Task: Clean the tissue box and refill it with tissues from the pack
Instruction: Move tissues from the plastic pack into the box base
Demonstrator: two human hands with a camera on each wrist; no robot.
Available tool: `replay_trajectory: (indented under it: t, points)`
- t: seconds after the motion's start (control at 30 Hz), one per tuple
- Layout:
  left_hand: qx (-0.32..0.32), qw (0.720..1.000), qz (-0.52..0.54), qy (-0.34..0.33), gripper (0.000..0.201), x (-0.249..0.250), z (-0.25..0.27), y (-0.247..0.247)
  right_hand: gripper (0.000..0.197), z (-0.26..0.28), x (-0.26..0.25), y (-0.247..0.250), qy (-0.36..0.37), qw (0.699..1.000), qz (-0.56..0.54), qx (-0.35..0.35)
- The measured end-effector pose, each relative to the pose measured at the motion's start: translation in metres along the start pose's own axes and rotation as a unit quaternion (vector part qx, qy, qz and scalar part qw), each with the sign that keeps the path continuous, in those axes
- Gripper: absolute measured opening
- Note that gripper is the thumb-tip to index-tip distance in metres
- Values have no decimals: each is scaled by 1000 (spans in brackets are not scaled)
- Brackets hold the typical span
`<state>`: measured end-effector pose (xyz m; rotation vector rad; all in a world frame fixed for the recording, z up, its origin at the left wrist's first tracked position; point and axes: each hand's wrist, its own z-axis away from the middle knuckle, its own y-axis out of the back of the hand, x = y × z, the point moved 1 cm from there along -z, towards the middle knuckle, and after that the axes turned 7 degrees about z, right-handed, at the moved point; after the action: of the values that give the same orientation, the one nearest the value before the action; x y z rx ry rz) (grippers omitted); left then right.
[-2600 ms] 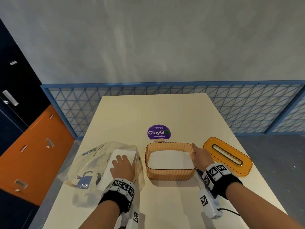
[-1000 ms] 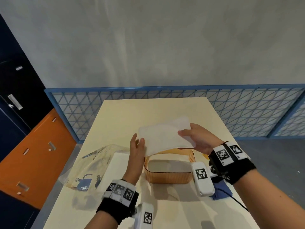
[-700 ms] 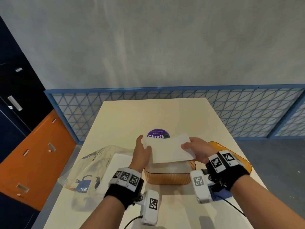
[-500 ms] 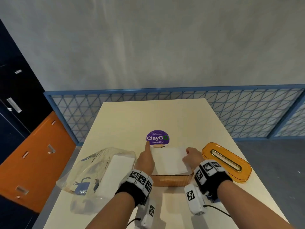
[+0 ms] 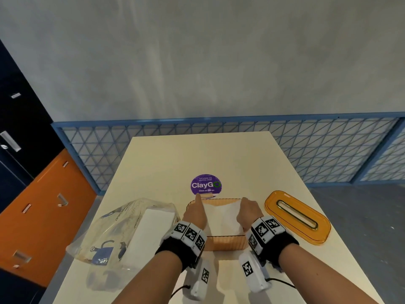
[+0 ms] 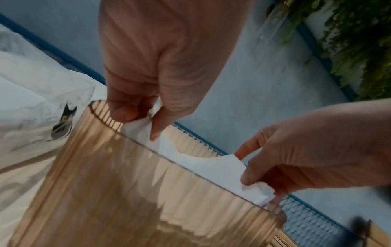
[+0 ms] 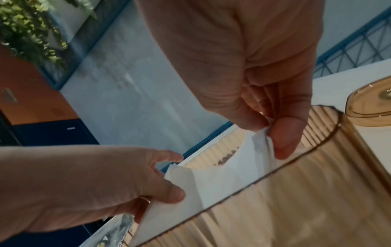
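Note:
The amber ribbed tissue box (image 5: pixel 221 245) stands open on the table in front of me. A white stack of tissues (image 5: pixel 221 216) sits low inside it. My left hand (image 5: pixel 196 210) pinches the stack's left end (image 6: pixel 146 123) between thumb and fingers, with the index finger stretched over the far rim. My right hand (image 5: pixel 246 208) pinches the right end (image 7: pixel 262 138). Both wrist views show the tissues (image 7: pixel 222 177) sagging between the hands just below the box rim (image 6: pixel 190 172). The tissue pack (image 5: pixel 129 229), a clear printed bag with white tissues inside, lies left of the box.
The box's amber lid (image 5: pixel 297 217) with a slot lies on the table to the right. A purple ClayGo sticker (image 5: pixel 206 184) is just behind the box. A blue mesh railing (image 5: pixel 328 150) runs past the table's far edge; orange cabinets (image 5: pixel 43 205) stand at the left.
Both hands lifted the stack of tissues above the box, then lowered it down into the box. The hands now sit at the rim, still holding its ends.

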<state>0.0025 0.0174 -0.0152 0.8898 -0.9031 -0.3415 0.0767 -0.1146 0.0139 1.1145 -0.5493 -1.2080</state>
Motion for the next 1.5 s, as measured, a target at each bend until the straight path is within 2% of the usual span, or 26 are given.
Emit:
replay_trajectory:
  t: [0.07, 0.1, 0.17, 0.27, 0.33, 0.43, 0.53, 0.6, 0.67, 0.73, 0.83, 0.9, 0.93, 1.03, 1.1, 1.23, 1.5]
  points:
    - [-7, 999, -48, 5, 67, 2, -2, 1, 44, 1, 0, 0, 1, 1000, 14, 5]
    - [14, 996, -83, -1, 67, 2, -1, 0, 52, 1, 1, -1, 7, 1000, 26, 11]
    - [99, 981, -159, -49, 61, 3, 4, -2, 62, 5, 2, -6, 33, 997, 61, 45]
    - [132, 954, -232, -133, 35, 9, 13, -5, 50, 8, -1, -11, 106, 977, 135, 128]
    - [45, 970, -205, -121, 30, 10, 18, -9, 40, 2, -2, -17, 165, 969, 152, 104]
    - [-83, 969, -219, -81, 42, 3, 15, -11, 46, -5, 0, -22, 199, 956, 208, -47]
    - [-134, 957, -247, -73, 42, 7, 13, -2, 52, -10, 0, -18, 198, 951, 216, -94]
    - [-137, 957, -243, -76, 41, 4, 13, -3, 52, -11, 0, -19, 200, 947, 228, -103]
    - [-96, 971, -206, -76, 38, 3, 13, -5, 41, -14, 2, -22, 203, 953, 213, -69]
    - [26, 989, -116, -88, 34, -1, 15, -1, 33, -15, 9, -22, 191, 972, 137, 21]
    - [231, 967, 13, -105, 26, -18, 23, 18, 35, -16, 28, -14, 162, 971, 61, 164]
    - [289, 954, 60, -52, 25, -42, 26, 28, 39, -16, 42, -10, 125, 971, 51, 199]
    - [281, 958, 47, -13, 27, -54, 27, 29, 42, -16, 48, -10, 101, 978, 45, 177]
    - [155, 978, -75, 117, 51, -88, 25, 14, 43, -18, 57, -15, 62, 996, -30, 51]
    - [111, 976, -108, 151, 63, -100, 23, 5, 39, -18, 56, -15, 66, 995, -59, 50]
    - [127, 970, -144, 150, 55, -107, 21, -3, 37, -16, 50, -12, 53, 996, -47, 53]
    - [153, 971, -117, 139, 41, -109, 26, -5, 36, -19, 53, -15, 50, 995, -73, 52]
